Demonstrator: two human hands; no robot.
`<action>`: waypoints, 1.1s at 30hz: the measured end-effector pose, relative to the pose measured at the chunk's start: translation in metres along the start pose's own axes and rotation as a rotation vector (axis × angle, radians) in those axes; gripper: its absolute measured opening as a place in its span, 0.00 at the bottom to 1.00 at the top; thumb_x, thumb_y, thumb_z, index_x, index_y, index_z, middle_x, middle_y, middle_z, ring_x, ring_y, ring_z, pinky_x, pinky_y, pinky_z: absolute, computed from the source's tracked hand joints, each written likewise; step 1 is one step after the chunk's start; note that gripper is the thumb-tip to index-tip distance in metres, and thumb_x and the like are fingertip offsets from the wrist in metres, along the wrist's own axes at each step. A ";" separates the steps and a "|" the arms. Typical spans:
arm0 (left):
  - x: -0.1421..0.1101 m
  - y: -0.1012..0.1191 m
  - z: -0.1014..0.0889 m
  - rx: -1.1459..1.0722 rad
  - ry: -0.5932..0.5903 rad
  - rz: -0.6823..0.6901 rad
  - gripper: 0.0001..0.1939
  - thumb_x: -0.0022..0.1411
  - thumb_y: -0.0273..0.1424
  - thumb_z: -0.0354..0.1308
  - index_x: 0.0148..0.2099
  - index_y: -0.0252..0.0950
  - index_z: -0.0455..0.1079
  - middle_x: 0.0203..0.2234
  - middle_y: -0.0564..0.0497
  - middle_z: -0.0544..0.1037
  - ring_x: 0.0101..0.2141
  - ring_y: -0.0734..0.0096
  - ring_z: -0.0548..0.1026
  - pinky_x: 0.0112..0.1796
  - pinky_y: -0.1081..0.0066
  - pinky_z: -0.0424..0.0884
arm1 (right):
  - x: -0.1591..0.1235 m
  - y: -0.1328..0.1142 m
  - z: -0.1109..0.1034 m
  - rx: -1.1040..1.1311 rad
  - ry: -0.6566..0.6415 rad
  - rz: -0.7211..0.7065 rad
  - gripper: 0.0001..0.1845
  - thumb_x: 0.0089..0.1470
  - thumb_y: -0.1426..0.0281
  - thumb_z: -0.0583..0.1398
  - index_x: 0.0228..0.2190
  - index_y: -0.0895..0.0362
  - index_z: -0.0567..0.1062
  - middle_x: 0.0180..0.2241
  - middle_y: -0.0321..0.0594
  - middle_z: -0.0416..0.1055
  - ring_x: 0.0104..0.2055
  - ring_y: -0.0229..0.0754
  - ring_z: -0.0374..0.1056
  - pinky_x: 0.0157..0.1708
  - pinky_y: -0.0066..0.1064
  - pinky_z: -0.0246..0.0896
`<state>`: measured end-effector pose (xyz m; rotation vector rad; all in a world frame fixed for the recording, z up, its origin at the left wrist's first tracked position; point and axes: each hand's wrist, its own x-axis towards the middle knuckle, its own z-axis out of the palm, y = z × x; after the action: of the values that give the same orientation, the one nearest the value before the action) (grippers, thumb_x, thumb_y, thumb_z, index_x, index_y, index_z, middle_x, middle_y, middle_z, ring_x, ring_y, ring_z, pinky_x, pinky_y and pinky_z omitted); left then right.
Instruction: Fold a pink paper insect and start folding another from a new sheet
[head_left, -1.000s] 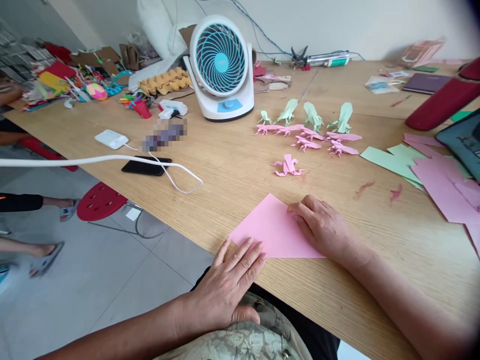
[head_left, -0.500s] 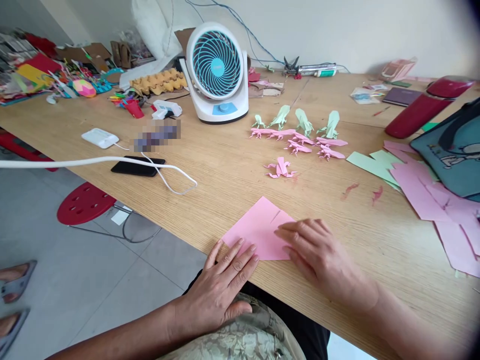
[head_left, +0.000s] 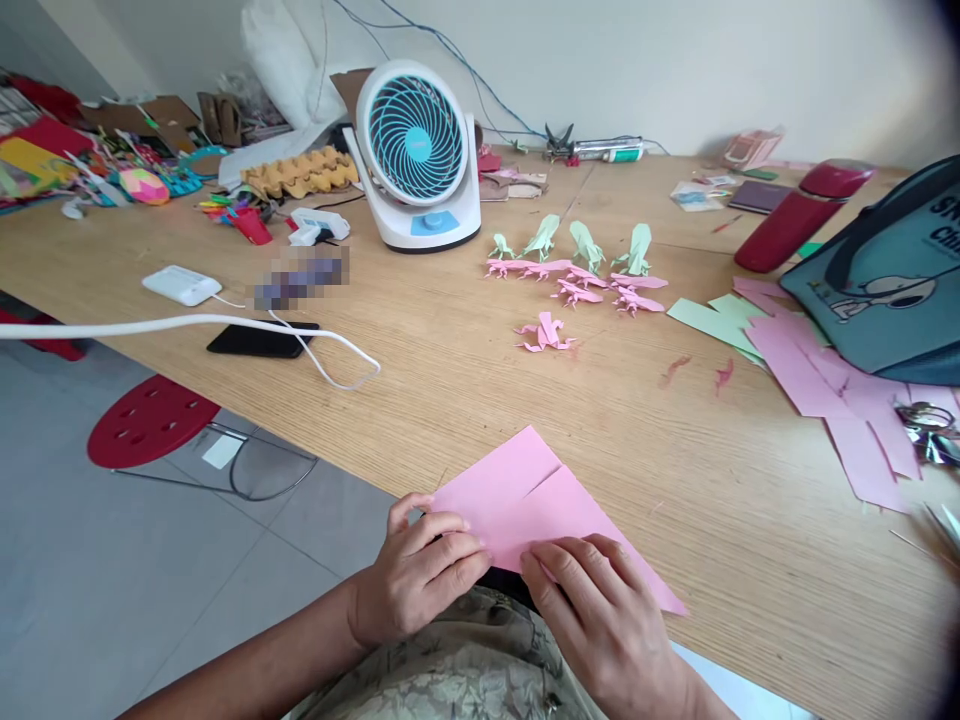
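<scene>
A folded sheet of pink paper (head_left: 517, 500) lies at the table's front edge, roughly a triangle, with a dark slit or crease line near its upper right side. My left hand (head_left: 431, 570) grips its left lower edge with curled fingers, the thumb hidden beneath. My right hand (head_left: 600, 610) holds the near edge, fingers bent over the top and thumb out of sight. Beyond the sheet sits a pink origami figure with bent legs (head_left: 545, 332). Several pink origami insects (head_left: 577, 292) and green ones (head_left: 585, 245) stand in rows behind it.
Pink paper pieces (head_left: 795, 365) and green strips (head_left: 705, 330) lie at right, by a teal bag (head_left: 885, 290) and a red flask (head_left: 802, 215). A fan (head_left: 420, 150) stands at the back. Left are a black phone (head_left: 262, 340), a white cable (head_left: 187, 321) and a red stool (head_left: 150, 420).
My right hand has slid from the paper's right side down to its near edge. My left hand has gone from lying flat to gripping. The sheet has turned and come nearer; the view swung right.
</scene>
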<state>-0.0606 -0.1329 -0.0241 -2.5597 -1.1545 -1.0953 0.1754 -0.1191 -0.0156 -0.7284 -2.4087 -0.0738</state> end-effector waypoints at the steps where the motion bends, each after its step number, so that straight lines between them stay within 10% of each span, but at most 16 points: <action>1: 0.004 0.000 -0.002 -0.006 0.003 0.016 0.08 0.69 0.25 0.56 0.40 0.39 0.76 0.30 0.56 0.82 0.37 0.73 0.75 0.58 0.60 0.54 | 0.003 -0.002 -0.001 0.004 0.022 -0.003 0.18 0.64 0.79 0.49 0.40 0.64 0.79 0.36 0.45 0.78 0.38 0.45 0.70 0.42 0.40 0.58; 15: 0.075 0.000 -0.026 0.050 0.056 0.212 0.08 0.66 0.23 0.57 0.36 0.38 0.74 0.28 0.59 0.81 0.35 0.76 0.75 0.58 0.61 0.53 | 0.039 0.006 -0.032 -0.094 0.161 -0.004 0.16 0.64 0.77 0.51 0.42 0.62 0.79 0.38 0.46 0.79 0.36 0.44 0.70 0.36 0.37 0.59; 33: 0.099 -0.025 -0.054 0.009 -0.033 0.063 0.10 0.62 0.19 0.57 0.38 0.40 0.73 0.29 0.56 0.80 0.36 0.69 0.73 0.53 0.57 0.56 | -0.029 0.078 -0.073 -0.263 0.137 0.201 0.12 0.56 0.80 0.64 0.42 0.59 0.76 0.37 0.44 0.77 0.34 0.41 0.70 0.36 0.35 0.62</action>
<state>-0.0643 -0.0770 0.0770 -2.5982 -1.0754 -1.0357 0.2743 -0.0830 0.0178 -1.0466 -2.2057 -0.3519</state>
